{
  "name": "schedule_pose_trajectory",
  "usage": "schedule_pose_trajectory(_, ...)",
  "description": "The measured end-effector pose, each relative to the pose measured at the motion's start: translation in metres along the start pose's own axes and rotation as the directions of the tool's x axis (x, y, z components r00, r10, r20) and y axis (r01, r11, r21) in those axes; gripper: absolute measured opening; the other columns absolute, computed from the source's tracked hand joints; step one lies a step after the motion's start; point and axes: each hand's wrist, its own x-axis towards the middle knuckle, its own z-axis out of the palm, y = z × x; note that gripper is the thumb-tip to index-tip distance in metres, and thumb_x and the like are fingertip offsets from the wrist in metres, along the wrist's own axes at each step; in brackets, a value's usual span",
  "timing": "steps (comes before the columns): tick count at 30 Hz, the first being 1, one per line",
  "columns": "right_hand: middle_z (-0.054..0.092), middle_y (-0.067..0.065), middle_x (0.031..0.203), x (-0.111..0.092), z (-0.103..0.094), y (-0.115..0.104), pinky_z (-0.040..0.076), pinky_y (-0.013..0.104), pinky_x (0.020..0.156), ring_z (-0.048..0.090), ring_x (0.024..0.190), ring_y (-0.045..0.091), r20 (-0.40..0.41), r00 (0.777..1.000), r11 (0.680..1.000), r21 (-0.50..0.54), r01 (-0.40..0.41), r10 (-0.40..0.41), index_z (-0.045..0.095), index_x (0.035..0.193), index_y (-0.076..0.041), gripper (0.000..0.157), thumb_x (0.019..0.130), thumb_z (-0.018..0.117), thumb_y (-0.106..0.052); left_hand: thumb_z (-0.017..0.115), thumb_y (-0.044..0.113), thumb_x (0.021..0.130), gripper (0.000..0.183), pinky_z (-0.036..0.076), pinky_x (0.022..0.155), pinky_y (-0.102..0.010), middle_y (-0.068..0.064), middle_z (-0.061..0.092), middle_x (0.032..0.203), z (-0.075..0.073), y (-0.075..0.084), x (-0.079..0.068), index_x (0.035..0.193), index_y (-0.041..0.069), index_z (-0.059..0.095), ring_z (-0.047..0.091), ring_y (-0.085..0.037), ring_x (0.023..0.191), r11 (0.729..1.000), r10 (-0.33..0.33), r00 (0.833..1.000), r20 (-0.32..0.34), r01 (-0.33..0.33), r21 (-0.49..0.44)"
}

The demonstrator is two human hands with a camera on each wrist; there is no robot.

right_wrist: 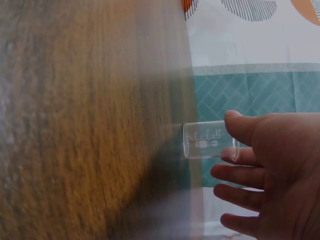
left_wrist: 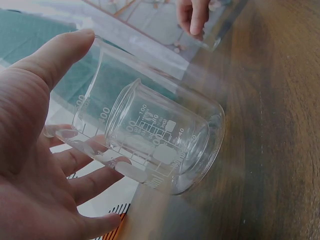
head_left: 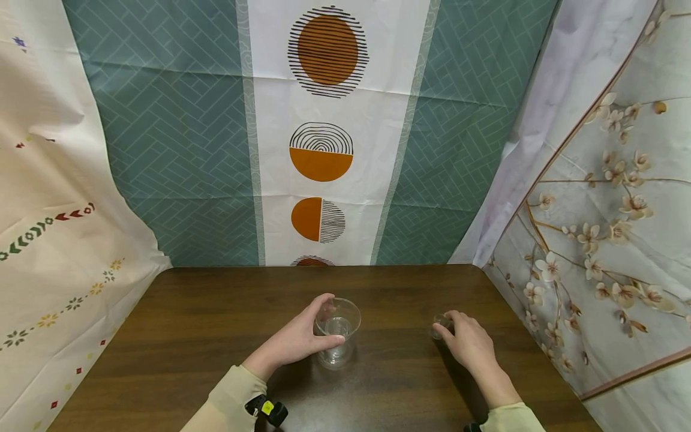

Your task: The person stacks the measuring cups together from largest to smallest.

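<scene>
My left hand [head_left: 299,339] grips a large clear glass beaker [head_left: 336,357] near its rim, thumb on one side and fingers round the other. Nested inside it stands a smaller beaker [left_wrist: 150,132], its white graduation marks showing through the outer wall. Over to the right, my right hand [head_left: 472,342] pinches a very small glass beaker [right_wrist: 205,141] by its upper end between thumb and index finger. Its other fingers stay spread apart, off the glass. In the right wrist view that beaker's base is right at the tabletop.
Both hands work over a dark brown wooden table [head_left: 216,312]. Behind its far edge hangs a green and white patterned cloth [head_left: 178,150]. A cream cloth [head_left: 65,240] borders the left side and a floral cloth [head_left: 604,240] the right.
</scene>
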Motion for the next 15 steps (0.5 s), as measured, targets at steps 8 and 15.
schedule_pose_trajectory(8,0.070,0.027,0.135,0.0000,-0.0009,0.0001,0.055,0.066,0.093,0.065,0.122,0.051,0.001,1.000,1.000,-0.003,0.007,-0.007,0.065,0.140,0.004,0.055,0.109,0.072,-0.040,0.087,0.043,0.097,0.093,0.051,0.109,-0.055,-0.007,0.055,0.155,-0.0006,0.0024,-0.0002,0.168,0.015,0.033,0.054,-0.031,0.145,1.000,-0.004,1.000,0.000,0.004,-0.003)
schedule_pose_trajectory(15,0.071,0.027,0.133,-0.0013,-0.0002,-0.0004,0.055,0.066,0.092,0.066,0.120,0.051,-0.003,1.000,1.000,-0.002,0.011,-0.011,0.066,0.139,0.004,0.054,0.109,0.072,-0.040,0.087,0.038,0.097,0.091,0.050,0.109,-0.056,-0.006,0.055,0.154,0.0000,0.0034,-0.0007,0.168,0.015,0.034,0.054,-0.031,0.144,1.000,-0.006,1.000,-0.002,0.006,-0.009)
